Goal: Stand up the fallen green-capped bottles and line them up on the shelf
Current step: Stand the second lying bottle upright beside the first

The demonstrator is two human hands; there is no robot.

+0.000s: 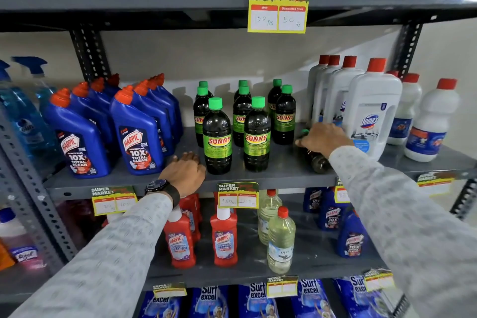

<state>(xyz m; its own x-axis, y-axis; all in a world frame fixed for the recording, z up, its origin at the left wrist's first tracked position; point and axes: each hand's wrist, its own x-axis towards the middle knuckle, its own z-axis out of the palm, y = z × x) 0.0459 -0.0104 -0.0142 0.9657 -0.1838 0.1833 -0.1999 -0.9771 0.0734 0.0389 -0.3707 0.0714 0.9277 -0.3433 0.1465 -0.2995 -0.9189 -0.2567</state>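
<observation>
Several dark green-capped Sunny bottles (217,137) stand upright in three rows on the grey middle shelf (273,174). One more green-capped bottle (318,161) lies on its side to the right of them, cap pointing to the back. My right hand (324,138) is curled over this fallen bottle near its neck and hides most of it. My left hand (185,171) rests palm down on the shelf's front edge, just left of the nearest standing bottle, holding nothing.
Blue Harpic bottles (77,137) crowd the shelf's left side. White Domex bottles (371,116) stand close behind and right of the fallen bottle. Price tags (238,195) hang from the shelf's edge. Red and clear bottles fill the shelf below.
</observation>
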